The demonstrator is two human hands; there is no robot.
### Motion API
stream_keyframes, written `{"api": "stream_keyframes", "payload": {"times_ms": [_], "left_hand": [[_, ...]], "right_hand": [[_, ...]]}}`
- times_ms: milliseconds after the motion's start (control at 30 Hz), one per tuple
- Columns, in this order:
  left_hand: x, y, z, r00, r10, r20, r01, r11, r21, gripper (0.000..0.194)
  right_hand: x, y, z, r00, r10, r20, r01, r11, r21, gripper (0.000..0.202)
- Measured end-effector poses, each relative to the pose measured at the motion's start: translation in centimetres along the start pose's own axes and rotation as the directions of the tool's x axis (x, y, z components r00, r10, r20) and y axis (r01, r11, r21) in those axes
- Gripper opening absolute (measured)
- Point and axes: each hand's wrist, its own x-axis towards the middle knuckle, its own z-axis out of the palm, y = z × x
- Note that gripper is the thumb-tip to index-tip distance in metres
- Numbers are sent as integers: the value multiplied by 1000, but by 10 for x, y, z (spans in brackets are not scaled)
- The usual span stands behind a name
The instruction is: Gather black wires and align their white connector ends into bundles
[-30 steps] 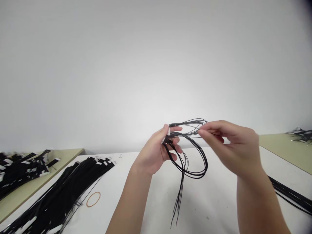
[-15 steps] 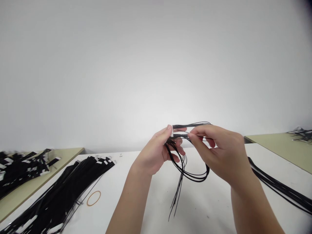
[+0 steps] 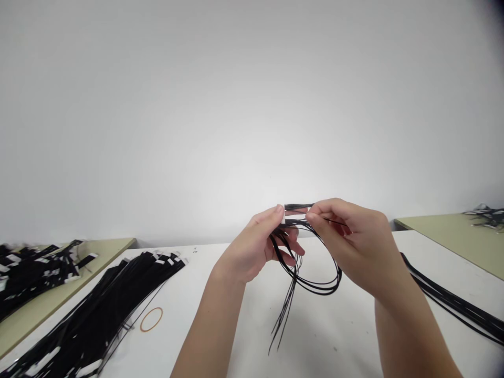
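My left hand (image 3: 258, 244) is closed around a looped bundle of thin black wires (image 3: 315, 287), with the thumb pressed on a small white connector (image 3: 283, 218). Loose wire ends hang below that hand over the table. To its right, my right hand (image 3: 350, 239) pinches one thin black wire (image 3: 334, 221) between thumb and index finger, close to the connector. Another row of black wires (image 3: 298, 206) runs from the connector area behind the right fingers. The rest of the connector is hidden by the left thumb.
A thick pile of black wires with white ends (image 3: 129, 294) lies on the white table (image 3: 208, 262) at left, beside an orange rubber band (image 3: 151, 319). More black wires (image 3: 452, 299) lie at right. Side boards (image 3: 444, 231) carry further wire bundles. A plain wall stands behind.
Both hands have shifted slightly; the left moved a little right and the right fingers sit slightly higher, still pinching a wire. The wire loop moved slightly right with the left hand.
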Motion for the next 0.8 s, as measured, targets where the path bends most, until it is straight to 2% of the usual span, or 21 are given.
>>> {"api": "stream_keyframes", "payload": {"times_ms": [133, 333, 533, 667, 800], "left_hand": [[0, 0, 0, 1000, -25, 19, 25, 1000, 3, 49], [0, 0, -1, 999, -38, 22, 37, 999, 15, 53], [1, -2, 0, 999, -20, 25, 19, 999, 32, 55], [0, -2, 1, 1000, 26, 0, -26, 999, 39, 54], [-2, 0, 4, 998, 54, -16, -53, 996, 68, 51]], "right_hand": [[1, 0, 0, 1000, 28, 12, -29, 1000, 13, 13], [2, 0, 4, 1000, -11, 2, 11, 1000, 13, 11], [3, -2, 4, 998, -58, 5, 58, 997, -57, 9], [4, -1, 8, 989, -134, -56, 127, 985, -114, 6], [4, 1, 12, 960, -232, -157, 215, 969, -120, 4]]}}
